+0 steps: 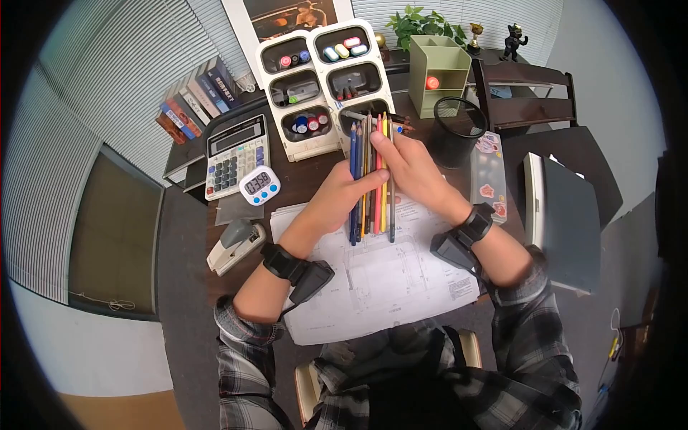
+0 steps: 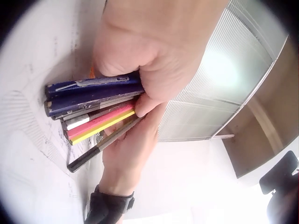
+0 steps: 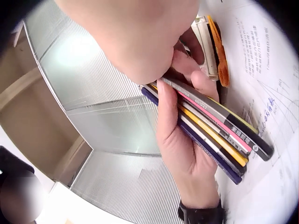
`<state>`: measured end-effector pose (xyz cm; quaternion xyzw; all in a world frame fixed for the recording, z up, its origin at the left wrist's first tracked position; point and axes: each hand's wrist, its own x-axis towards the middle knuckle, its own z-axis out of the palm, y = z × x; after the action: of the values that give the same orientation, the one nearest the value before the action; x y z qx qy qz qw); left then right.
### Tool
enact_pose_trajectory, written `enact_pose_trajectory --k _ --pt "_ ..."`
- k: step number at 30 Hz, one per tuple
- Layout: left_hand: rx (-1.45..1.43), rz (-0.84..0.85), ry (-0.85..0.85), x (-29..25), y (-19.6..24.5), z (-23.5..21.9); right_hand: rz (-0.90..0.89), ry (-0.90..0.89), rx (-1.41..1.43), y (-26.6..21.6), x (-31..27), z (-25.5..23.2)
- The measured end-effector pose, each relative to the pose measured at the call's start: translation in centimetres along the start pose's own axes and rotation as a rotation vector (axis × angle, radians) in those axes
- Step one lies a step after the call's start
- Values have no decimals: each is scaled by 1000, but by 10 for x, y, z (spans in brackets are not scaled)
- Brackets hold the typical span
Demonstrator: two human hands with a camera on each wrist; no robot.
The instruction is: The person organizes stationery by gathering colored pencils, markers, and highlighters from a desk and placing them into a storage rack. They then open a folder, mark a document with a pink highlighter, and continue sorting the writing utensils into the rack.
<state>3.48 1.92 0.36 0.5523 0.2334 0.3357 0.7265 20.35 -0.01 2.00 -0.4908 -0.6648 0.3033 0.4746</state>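
Both hands hold one bundle of pencils [image 1: 365, 208] in front of my body, above printed sheets [image 1: 387, 308]. Blue, black, grey, yellow and pink pencils show in the bundle. My left hand [image 1: 333, 199] grips it from the left, thumb across the front. From the right, my right hand [image 1: 418, 172] grips the upper part. The left wrist view shows the pencils' [image 2: 93, 100] blunt ends fanned slightly, one dark pencil [image 2: 88, 156] angled away from the others. In the right wrist view, left-hand fingers [image 3: 167, 109] wrap the pencils; the palms hide their other ends.
Behind the hands stands a white organizer [image 1: 304, 152] with markers and erasers in its compartments. A calculator [image 1: 236, 161], timer [image 1: 259, 186] and stapler [image 1: 235, 244] lie left. Rightward are a black mesh cup [image 1: 451, 149], a green holder [image 1: 424, 97] and a stickered case [image 1: 489, 179].
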Motion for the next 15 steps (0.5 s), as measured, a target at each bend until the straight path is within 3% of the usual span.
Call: enact_pose_trajectory --k 8,10,11,14,15 --pt "5 -48 -50 0 -1 -4 -55 55 91 13 4 6" --pt "52 -103 -52 1 -1 -8 190 25 240 3 1 3" --pt "52 -103 -52 1 -1 -8 191 25 240 3 1 3" --pt "47 -104 -54 1 -1 -6 144 50 219 11 4 5" --pt "-2 -92 -45 1 -1 -3 0 146 185 20 8 9"
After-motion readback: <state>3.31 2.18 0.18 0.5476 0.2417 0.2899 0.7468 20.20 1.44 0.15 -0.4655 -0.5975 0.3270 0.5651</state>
